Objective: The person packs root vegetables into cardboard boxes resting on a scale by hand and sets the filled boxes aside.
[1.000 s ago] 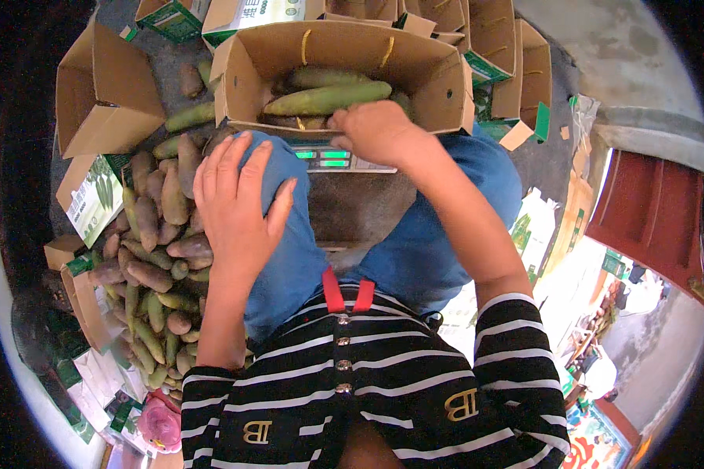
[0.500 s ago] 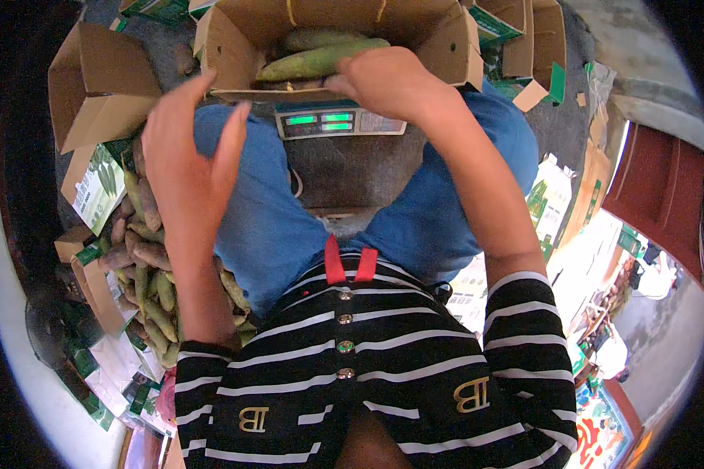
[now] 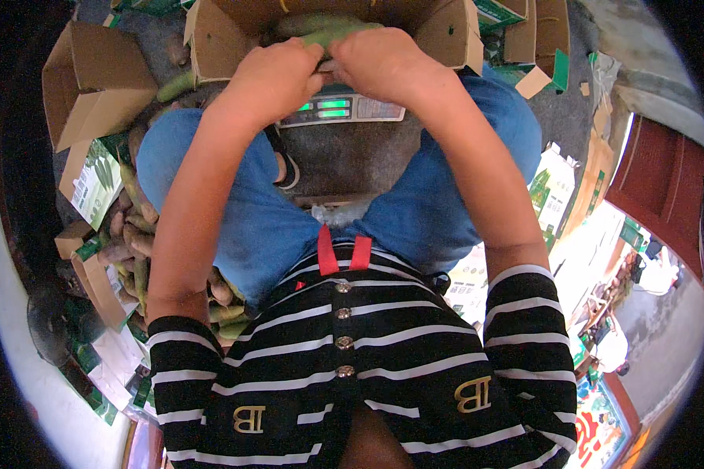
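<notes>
An open cardboard box (image 3: pixel 211 47) stands in front of me at the top of the view, with long green vegetables in it. Both hands meet over its near edge, bent around one long green vegetable (image 3: pixel 338 34). My left hand (image 3: pixel 274 80) has its fingers closed at that vegetable's left part. My right hand (image 3: pixel 379 66) grips it from the right, knuckles up. The hands hide most of its lower side. Beneath the box, a scale (image 3: pixel 360 108) with lit green displays shows between my knees.
To my left lies a heap of green and brown long vegetables (image 3: pixel 137 234), with another open carton (image 3: pixel 105 78) behind it. One green vegetable (image 3: pixel 176 86) lies on the floor beside the box. More cartons (image 3: pixel 536 47) stand at the far right.
My left hand has moved right and forward from outside the box's left corner onto the green vegetable. The box has shifted slightly away. A green vegetable now shows on the floor at its left.
</notes>
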`<action>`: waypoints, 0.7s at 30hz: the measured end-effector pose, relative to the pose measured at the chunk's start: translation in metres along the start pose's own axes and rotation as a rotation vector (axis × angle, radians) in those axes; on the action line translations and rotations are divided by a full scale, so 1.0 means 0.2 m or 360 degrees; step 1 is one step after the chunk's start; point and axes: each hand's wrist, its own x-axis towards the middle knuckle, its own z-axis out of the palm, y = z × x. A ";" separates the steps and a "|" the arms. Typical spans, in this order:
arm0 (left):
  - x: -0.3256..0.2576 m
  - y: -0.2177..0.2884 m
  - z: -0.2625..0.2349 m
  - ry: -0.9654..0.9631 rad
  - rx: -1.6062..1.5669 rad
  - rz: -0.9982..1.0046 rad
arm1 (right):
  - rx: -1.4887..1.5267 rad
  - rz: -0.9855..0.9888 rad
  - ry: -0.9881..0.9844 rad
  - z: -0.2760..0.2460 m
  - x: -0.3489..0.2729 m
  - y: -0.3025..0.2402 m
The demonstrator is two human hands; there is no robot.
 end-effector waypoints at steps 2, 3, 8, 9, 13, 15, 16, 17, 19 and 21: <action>0.01 0.01 0.01 0.0008 -0.0095 0.0069 | 0.0013 -0.0002 -0.0018 0.01 0.00 -0.01; 0.01 0.01 0.01 0.0017 -0.0092 0.0072 | 0.0005 -0.0001 -0.0012 0.02 0.00 -0.02; 0.05 0.06 0.04 -0.0358 0.0156 -0.0104 | -0.0022 -0.0016 -0.0203 0.00 -0.01 -0.07; 0.06 0.06 0.05 -0.0356 0.0152 -0.0088 | -0.0004 0.0018 -0.0155 0.01 -0.02 -0.08; 0.08 0.08 0.10 -0.0424 0.0128 -0.0218 | -0.0065 0.0026 -0.0229 0.04 -0.01 -0.08; 0.10 0.10 0.10 -0.0429 0.0113 -0.0217 | -0.0060 0.0041 -0.0239 0.07 0.00 -0.06; 0.10 0.10 0.09 -0.0437 0.0101 -0.0235 | -0.0052 0.0037 -0.0247 0.08 0.01 -0.06; 0.09 0.10 0.09 -0.0430 0.0106 -0.0230 | -0.0055 0.0043 -0.0240 0.09 0.02 -0.06; 0.08 0.09 0.10 -0.0398 0.0171 -0.0205 | -0.0050 0.0053 -0.0259 0.10 0.02 -0.07; 0.08 0.08 0.11 -0.0423 0.0151 -0.0212 | -0.0051 0.0060 -0.0219 0.10 0.02 -0.08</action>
